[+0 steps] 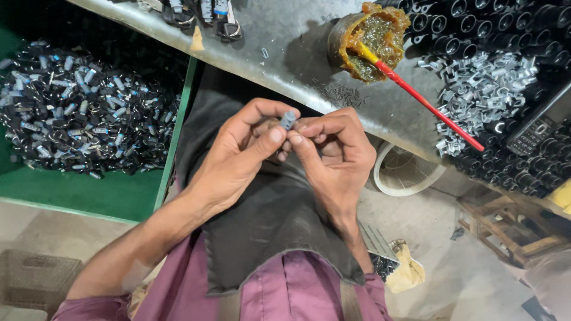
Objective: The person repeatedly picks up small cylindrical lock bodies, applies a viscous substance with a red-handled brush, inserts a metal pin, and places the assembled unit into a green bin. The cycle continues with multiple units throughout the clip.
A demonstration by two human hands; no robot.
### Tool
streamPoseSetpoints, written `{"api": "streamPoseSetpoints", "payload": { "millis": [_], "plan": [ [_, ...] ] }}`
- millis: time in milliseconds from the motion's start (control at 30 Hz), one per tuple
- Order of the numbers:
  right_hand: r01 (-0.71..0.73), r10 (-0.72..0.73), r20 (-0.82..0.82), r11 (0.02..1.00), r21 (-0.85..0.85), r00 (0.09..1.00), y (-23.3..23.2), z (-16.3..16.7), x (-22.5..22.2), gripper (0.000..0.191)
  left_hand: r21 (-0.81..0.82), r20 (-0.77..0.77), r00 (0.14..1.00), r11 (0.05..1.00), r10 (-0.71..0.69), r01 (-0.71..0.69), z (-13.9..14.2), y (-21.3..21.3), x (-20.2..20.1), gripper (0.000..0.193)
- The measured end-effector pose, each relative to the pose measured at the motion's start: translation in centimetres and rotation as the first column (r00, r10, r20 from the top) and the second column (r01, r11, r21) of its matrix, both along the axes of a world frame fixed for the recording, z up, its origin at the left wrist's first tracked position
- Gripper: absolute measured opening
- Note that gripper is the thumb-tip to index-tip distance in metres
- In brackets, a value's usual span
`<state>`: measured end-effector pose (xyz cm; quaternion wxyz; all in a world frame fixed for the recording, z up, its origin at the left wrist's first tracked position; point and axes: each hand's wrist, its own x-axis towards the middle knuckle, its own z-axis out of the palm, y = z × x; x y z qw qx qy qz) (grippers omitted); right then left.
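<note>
Head view: your left hand and right hand both pinch the small grey metal piece at the fingertips, long axis tilted up-right, poking above your thumbs; left thumb closest

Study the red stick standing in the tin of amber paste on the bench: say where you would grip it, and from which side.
Grip the red stick on its bare shaft near the free lower-right end, coming from the right side of the tin. Its yellow tip is sunk in the sticky amber paste, while the long shaft slants out over the rim, clean and exposed above the heap of metal clips.
</note>
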<state>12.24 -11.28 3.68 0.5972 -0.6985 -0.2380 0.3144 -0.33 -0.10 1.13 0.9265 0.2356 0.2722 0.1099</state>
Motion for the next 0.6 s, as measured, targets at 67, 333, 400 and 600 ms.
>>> {"api": "streamPoseSetpoints", "payload": {
  "millis": [67, 333, 400, 600],
  "plan": [
    [0.004, -0.004, 0.011, 1.0, -0.021, 1.0, 0.0, 0.1, -0.1, 0.021, 0.024, -0.028, 1.0, 1.0, -0.006, 0.007, -0.1, -0.2, 0.0, 0.029],
    [0.048, -0.049, -0.146, 0.999, -0.011, 0.988, -0.3, 0.3, 0.0, 0.016, 0.11, -0.071, 0.995, 0.991, -0.066, 0.073, 0.5, 0.4, 0.4, 0.031],
    [0.035, -0.019, -0.234, 0.997, 0.063, 0.972, -0.3, 0.1, 0.1, 0.015, 0.133, -0.114, 0.987, 0.983, -0.112, 0.127, 0.4, 0.7, 0.2, 0.033],
    [0.049, -0.036, -0.144, 0.994, 0.093, 0.989, -0.4, -0.4, -0.5, 0.016, -0.016, -0.026, 0.999, 0.999, -0.038, 0.037, 0.1, 0.6, 0.2, 0.035]
  ]
}}
